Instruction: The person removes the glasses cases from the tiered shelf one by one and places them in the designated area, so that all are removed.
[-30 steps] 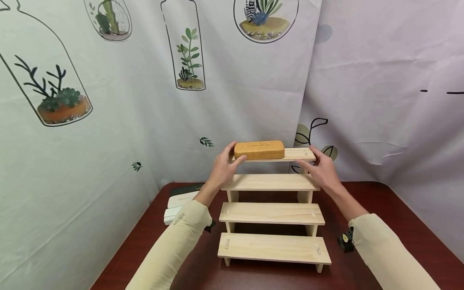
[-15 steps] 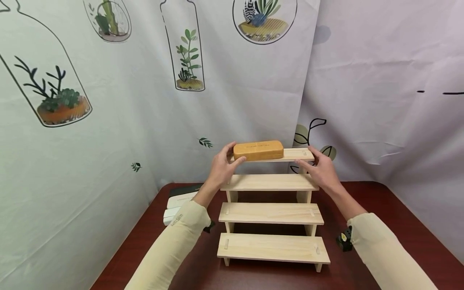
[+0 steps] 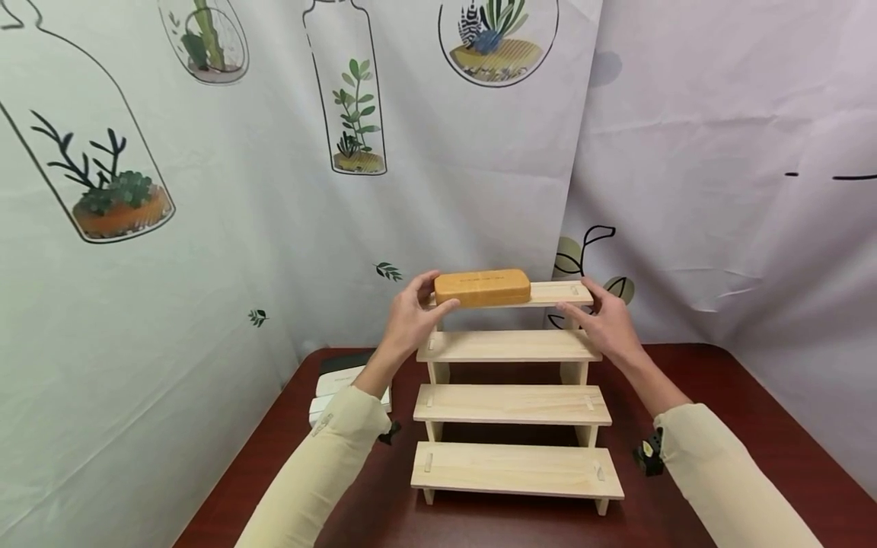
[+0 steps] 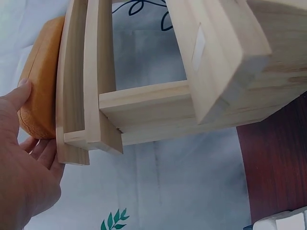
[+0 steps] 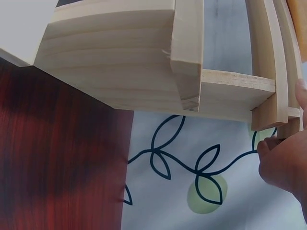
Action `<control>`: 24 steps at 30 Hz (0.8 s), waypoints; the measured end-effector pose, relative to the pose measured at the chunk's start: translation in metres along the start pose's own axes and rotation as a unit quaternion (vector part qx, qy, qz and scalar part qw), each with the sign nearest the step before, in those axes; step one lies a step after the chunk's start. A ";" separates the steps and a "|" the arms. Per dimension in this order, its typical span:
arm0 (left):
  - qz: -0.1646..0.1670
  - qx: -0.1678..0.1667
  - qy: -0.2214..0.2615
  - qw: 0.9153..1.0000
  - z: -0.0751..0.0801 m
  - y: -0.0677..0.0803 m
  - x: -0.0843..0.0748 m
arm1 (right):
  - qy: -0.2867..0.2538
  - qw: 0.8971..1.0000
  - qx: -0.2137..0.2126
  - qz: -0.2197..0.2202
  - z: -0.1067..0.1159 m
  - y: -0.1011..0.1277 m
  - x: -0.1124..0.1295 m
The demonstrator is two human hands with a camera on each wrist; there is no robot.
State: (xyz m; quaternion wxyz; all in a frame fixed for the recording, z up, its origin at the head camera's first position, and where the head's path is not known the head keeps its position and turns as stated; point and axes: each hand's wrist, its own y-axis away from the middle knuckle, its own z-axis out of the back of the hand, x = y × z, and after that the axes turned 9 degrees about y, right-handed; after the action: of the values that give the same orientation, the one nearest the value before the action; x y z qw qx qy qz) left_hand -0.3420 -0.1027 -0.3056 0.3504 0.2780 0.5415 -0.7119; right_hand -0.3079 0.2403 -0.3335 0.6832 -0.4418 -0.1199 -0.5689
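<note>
An orange glasses case (image 3: 483, 288) lies on the top shelf of a pale wooden stepped display stand (image 3: 510, 346), at that shelf's left end. My left hand (image 3: 409, 316) grips the case's left end, thumb along its front face. In the left wrist view the fingers of the left hand (image 4: 29, 167) curl behind the case (image 4: 44, 81), right beside the shelf's end. My right hand (image 3: 608, 320) holds the right end of the top shelf, thumb in front and fingers behind. Part of the right hand (image 5: 288, 153) shows at the edge of the right wrist view.
The stand rests on a dark red table (image 3: 692, 380). Left of it, partly behind my left forearm, lie white cases (image 3: 336, 382) and a dark one (image 3: 336, 363). A white curtain (image 3: 438, 205) printed with plants hangs close behind the table.
The glasses case has slid a little to the left along the top shelf, together with my left hand. My right hand keeps its hold on the shelf's right end.
</note>
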 end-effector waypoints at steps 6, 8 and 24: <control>-0.001 -0.007 0.001 1.000 0.003 0.004 -0.003 | 0.001 1.000 -0.002 0.000 -0.001 0.001 -0.001; 0.002 -0.008 0.004 1.000 0.003 0.005 -0.005 | 0.000 1.000 -0.002 0.000 -0.001 0.000 0.000; 0.020 -0.016 0.009 1.000 0.008 0.018 -0.014 | 0.002 1.000 0.001 -0.009 0.000 -0.001 0.001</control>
State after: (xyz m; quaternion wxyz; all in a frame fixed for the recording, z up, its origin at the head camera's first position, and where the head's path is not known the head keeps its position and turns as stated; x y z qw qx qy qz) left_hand -0.3189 -0.1106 -0.3029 0.3639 0.2891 0.5503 -0.6937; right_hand -0.3083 0.2398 -0.3328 0.6787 -0.4390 -0.1232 -0.5758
